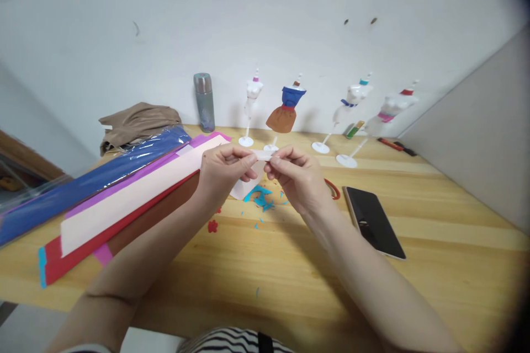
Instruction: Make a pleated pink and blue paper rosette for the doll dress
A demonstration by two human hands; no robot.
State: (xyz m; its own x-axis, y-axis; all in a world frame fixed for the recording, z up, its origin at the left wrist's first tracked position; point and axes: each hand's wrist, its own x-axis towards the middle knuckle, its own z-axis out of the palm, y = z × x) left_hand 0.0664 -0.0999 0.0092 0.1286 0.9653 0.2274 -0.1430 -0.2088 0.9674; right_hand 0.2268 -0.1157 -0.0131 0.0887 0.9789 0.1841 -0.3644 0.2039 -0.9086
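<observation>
A small pale strip of paper is stretched between my two hands above the middle of the table. My left hand pinches its left end, and my right hand pinches the right end between thumb and forefinger. Below them, a pale pink paper piece lies partly hidden by my left hand. Blue paper scraps are scattered beside it, and a red flower-shaped cutout rests nearer to me. Red scissor handles show behind my right wrist.
Long coloured paper sheets and a plastic-wrapped blue pack cover the left side. Several mini mannequins stand at the back, one in a blue and brown paper dress. A flask stands behind; a black tablet lies right.
</observation>
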